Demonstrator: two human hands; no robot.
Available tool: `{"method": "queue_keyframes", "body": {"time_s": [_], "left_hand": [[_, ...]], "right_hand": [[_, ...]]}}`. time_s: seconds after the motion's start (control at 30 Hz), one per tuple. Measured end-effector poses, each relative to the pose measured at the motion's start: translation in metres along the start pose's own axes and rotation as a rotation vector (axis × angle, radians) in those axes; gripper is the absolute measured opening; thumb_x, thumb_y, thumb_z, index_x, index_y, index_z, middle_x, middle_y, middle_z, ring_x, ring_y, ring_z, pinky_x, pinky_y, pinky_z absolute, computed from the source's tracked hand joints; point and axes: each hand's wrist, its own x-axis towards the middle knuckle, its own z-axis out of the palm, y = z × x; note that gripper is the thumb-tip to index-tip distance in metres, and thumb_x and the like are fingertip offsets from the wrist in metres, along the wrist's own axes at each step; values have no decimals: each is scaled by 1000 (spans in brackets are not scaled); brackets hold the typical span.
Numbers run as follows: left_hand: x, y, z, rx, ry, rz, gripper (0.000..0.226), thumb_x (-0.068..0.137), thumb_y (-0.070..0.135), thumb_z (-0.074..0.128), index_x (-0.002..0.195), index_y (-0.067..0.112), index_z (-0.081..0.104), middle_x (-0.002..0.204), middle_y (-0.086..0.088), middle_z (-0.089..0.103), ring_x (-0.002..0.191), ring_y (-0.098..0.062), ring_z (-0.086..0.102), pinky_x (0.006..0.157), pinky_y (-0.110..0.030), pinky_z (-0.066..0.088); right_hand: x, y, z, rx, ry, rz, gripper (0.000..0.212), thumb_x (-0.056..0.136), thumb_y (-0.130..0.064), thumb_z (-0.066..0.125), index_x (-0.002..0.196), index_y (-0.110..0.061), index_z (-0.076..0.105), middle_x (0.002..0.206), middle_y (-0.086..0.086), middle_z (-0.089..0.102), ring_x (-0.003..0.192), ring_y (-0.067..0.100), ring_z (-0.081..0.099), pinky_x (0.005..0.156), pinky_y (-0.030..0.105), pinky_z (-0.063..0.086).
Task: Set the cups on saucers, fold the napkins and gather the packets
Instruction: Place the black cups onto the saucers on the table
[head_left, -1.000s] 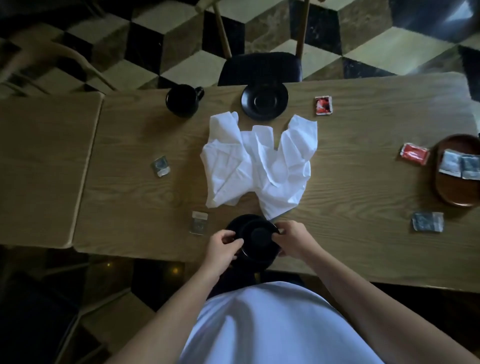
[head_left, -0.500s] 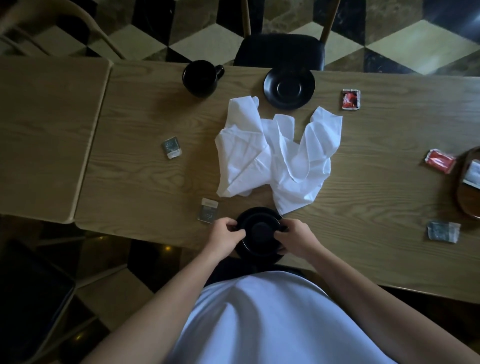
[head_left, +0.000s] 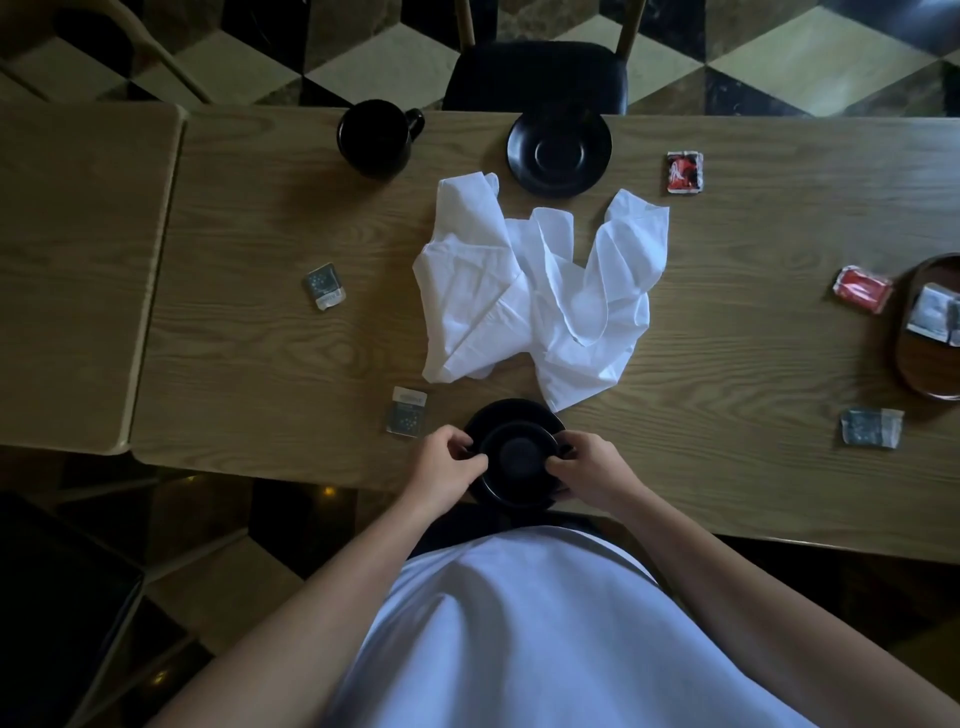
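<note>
At the table's near edge, the left hand (head_left: 451, 461) and right hand (head_left: 589, 474) pinch opposite sides of a black cup (head_left: 519, 457) sitting on its saucer (head_left: 511, 415). Beyond lie crumpled white napkins (head_left: 540, 296), with packets scattered around them. Farthest off stand a second cup (head_left: 376, 136) and an empty saucer (head_left: 559, 153), apart.

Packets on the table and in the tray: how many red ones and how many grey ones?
Red packets: 2
Grey packets: 4, three on the table and one in the wooden tray
Total: 6
</note>
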Motion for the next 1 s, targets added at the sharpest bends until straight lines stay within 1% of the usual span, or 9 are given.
{"method": "queue_keyframes", "body": {"time_s": [0.07,0.23,0.47,0.53,0.63,0.7,0.77,0.87,1.0], "left_hand": [[-1,0,-1,15,-13,7,25,81,19,76,103,11,66,91,3,63,79,-7,59,62,-18,44],[1,-4,-5,42,-50,8,23,81,19,76,100,11,67,94,-1,65,81,-9,60,63,-19,45],[3,-2,-4,30,0,13,20,79,18,76,97,16,68,91,0,66,84,-14,63,63,-20,45],[3,-4,-3,43,0,31,21,79,18,75,99,16,69,92,-1,67,86,-17,64,67,-21,47],[3,-5,-2,162,-31,71,30,85,24,70,114,18,70,107,-1,61,98,-17,61,78,-26,47],[4,-4,-1,230,-28,97,34,89,28,67,121,19,69,111,2,56,102,-15,58,81,-25,43],[4,-2,-1,246,-21,108,34,91,30,66,123,20,69,112,3,54,102,-13,56,81,-24,41],[5,-1,0,248,-13,119,37,92,32,65,127,19,67,117,2,55,101,-9,52,83,-23,39],[3,-2,0,258,-44,126,39,92,40,65,126,21,67,119,1,56,103,-10,53,83,-25,41]], "right_hand": [[0,0,-1,-2,-4,-1,23,86,-8,60,106,-15,69,89,7,72,63,20,75,61,38,65],[-1,-2,2,-47,-7,-1,18,86,-10,61,101,-15,68,86,9,73,60,20,75,58,35,64],[2,-5,6,-126,-13,-12,16,85,-16,61,100,-17,64,85,6,72,58,20,74,62,37,64],[2,-5,7,-158,-16,-16,16,84,-17,61,100,-17,65,87,6,71,64,20,74,61,37,64],[0,-6,7,-256,-1,-37,19,82,-19,58,98,-12,65,93,11,70,84,30,71,73,48,62],[0,-5,7,-276,-8,-34,19,81,-19,56,95,-9,65,94,13,71,88,34,70,78,51,60],[0,-3,5,-271,-15,-13,19,80,-21,57,91,-8,66,89,13,73,85,32,71,78,50,60],[-1,-1,1,-211,-22,15,14,81,-25,60,87,-14,67,74,7,75,71,22,74,73,46,63],[-3,-2,-2,-192,-20,22,16,77,-30,63,86,-17,67,68,2,74,62,17,73,65,40,64]]}}
